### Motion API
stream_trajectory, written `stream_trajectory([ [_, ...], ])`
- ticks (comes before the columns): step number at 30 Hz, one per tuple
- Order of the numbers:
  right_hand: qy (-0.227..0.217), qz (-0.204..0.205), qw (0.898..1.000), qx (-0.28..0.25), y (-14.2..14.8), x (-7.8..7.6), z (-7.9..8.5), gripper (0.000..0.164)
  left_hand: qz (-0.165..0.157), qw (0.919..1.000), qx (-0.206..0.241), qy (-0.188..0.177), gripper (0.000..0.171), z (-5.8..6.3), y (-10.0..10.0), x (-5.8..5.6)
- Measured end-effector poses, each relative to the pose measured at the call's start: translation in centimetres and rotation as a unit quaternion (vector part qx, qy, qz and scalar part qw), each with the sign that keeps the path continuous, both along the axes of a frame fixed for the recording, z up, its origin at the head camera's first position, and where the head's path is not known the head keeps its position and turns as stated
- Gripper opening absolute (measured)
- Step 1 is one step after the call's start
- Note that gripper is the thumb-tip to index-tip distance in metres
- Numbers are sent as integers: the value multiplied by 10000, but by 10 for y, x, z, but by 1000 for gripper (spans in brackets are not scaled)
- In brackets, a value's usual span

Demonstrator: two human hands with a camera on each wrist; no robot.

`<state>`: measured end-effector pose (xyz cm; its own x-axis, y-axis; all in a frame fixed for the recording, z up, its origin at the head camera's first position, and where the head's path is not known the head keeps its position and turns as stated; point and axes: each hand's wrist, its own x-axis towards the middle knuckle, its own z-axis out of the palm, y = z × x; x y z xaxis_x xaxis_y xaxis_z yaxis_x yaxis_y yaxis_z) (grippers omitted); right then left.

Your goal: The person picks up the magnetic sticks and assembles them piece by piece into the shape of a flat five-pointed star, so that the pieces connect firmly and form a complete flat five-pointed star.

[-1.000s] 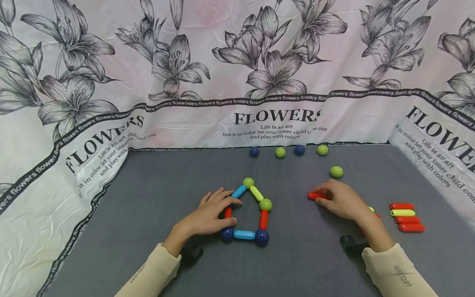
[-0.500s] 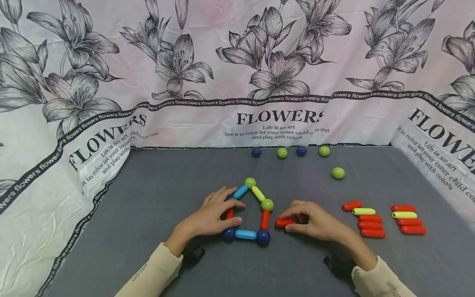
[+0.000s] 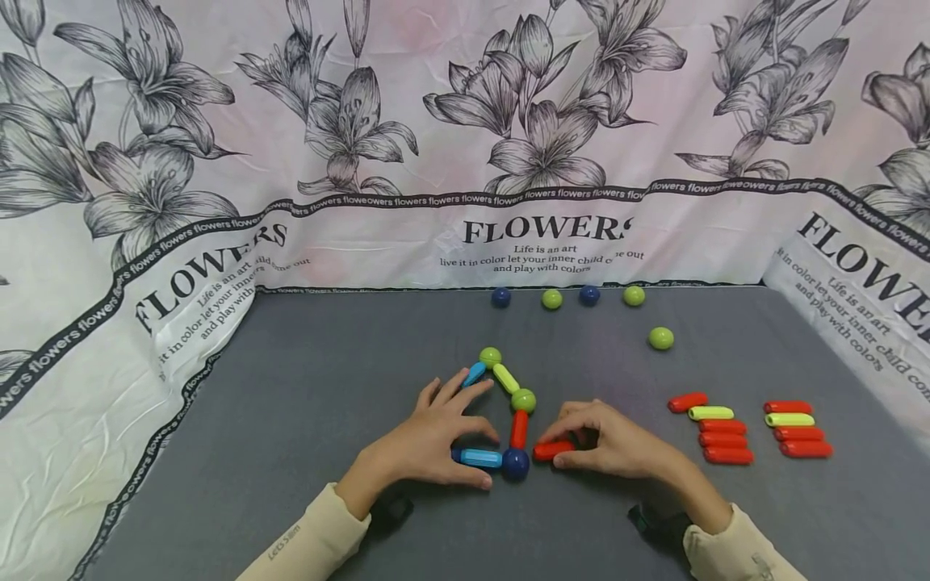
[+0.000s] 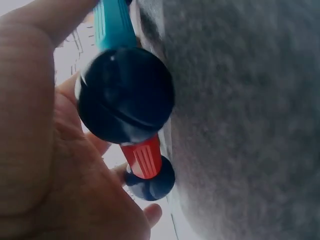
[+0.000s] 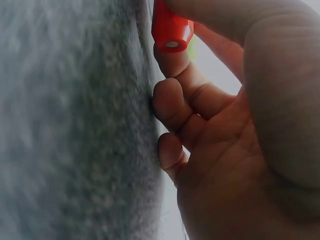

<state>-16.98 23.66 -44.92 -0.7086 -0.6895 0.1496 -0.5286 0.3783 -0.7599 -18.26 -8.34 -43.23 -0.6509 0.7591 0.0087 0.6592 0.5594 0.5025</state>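
My right hand (image 3: 610, 440) pinches a red magnetic rod (image 3: 554, 450) between thumb and fingers, and a silvery disc shows in its end in the right wrist view. The rod's left end is just right of a dark blue ball (image 3: 516, 465). That ball is a corner of a house-like outline of rods and balls. My left hand (image 3: 429, 440) spreads over the outline's left side, thumb and forefinger on either side of a light-blue rod (image 3: 481, 458). It hides much of that side; the left wrist view shows a dark blue ball (image 4: 125, 95) and a red rod (image 4: 144, 157) there.
Several loose green and blue balls (image 3: 551, 298) lie along the back of the grey table (image 3: 327, 347), one green ball (image 3: 661, 338) nearer. At the right, red and yellow-green rods lie in two stacked groups, one (image 3: 723, 440) left of the other (image 3: 799, 433).
My right hand has carried the red rod leftward and nearer, from the right side to beside the blue corner ball. My left hand has shifted right, toward the light-blue bottom rod.
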Motion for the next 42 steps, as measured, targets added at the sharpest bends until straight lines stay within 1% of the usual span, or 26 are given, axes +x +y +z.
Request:
stream_trajectory([
  [4,-77,74,9999,-8,-3,1,-1,24,-5,9999,130,-3,24,-3,0,-1],
  [7,-75,77,9999,-3,-5,3,-1,24,22,9997,229,-17,18,-6,0,-4],
  [11,-82,-7,10000,-2,-7,5,-1,23,58,9996,256,-52,16,-8,-1,-6],
  [20,-124,-240,9996,127,-11,8,-1,25,113,9995,182,-216,16,-2,-2,-6],
  [26,-49,-281,9996,87,-13,10,0,25,119,9996,120,-243,15,1,-3,-5],
  [29,-28,-289,9996,-64,-13,8,3,25,138,9996,74,-240,15,2,-5,-5],
  [32,71,-452,9986,-276,-8,4,7,23,191,9996,3,-226,16,2,-8,-7],
  [34,254,-703,9967,-300,0,1,12,21,250,9994,-40,-231,18,3,-10,-8],
  [36,664,-1049,9922,-91,11,-2,17,20,301,9993,-54,-232,19,4,-12,-9],
  [38,1235,-1424,9816,308,24,-3,22,19,350,9991,-68,-235,19,5,-14,-10],
  [39,1483,-1632,9738,563,30,-4,24,19,371,9990,-74,-247,19,5,-14,-10],
  [41,1895,-2025,9546,1084,45,-4,29,20,388,9989,-90,-255,19,6,-15,-10],
  [42,1983,-2203,9453,1361,52,-4,31,22,397,9988,-101,-267,19,6,-15,-10],
])
